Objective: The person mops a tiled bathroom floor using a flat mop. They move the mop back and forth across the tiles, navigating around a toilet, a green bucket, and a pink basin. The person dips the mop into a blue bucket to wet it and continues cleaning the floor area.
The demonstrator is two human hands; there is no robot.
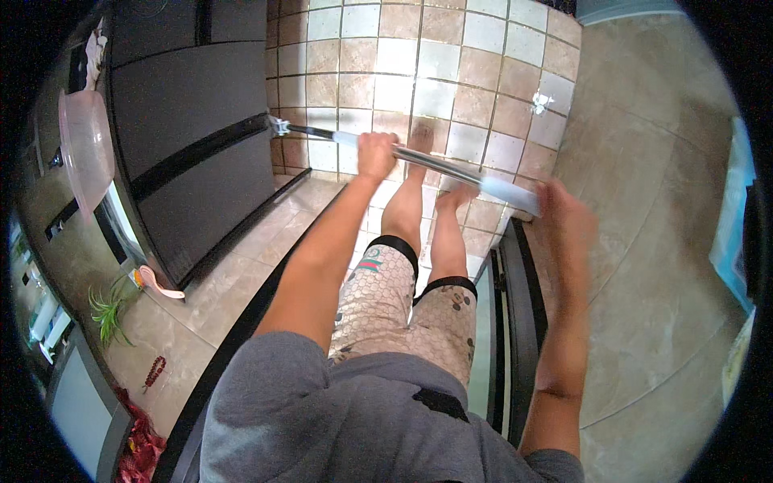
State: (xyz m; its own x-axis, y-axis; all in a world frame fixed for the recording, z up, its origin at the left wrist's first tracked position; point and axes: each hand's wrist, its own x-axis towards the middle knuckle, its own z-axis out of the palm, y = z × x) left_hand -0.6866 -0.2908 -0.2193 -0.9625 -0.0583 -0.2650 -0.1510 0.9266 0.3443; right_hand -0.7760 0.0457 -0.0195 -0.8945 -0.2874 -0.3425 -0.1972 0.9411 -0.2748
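Silver metal, mostly: a pole (439, 163) held crosswise in front of the body, in the air over the bare feet (457, 197) and the brown-and-white tiled floor (439, 60). Long axis runs left to right on a slant, left end far, right end near. Left hand (377, 157) clenched round the shaft, just right of a short pale sleeve (345, 139); a thin black length carries on leftward past this grip. Right hand (568, 213) motion-blurred, its grip apparently closed about the near end of a longer pale sleeve (511, 193); exact finger placement unreadable, and no pole seen beyond it. Bright shaft spans the gap between the hands. Left hand is the nearer one to the far tip, where a crumpled whitish bit (279, 126) sits by the edge of a dark panel (189, 88); contact there, cannot tell.
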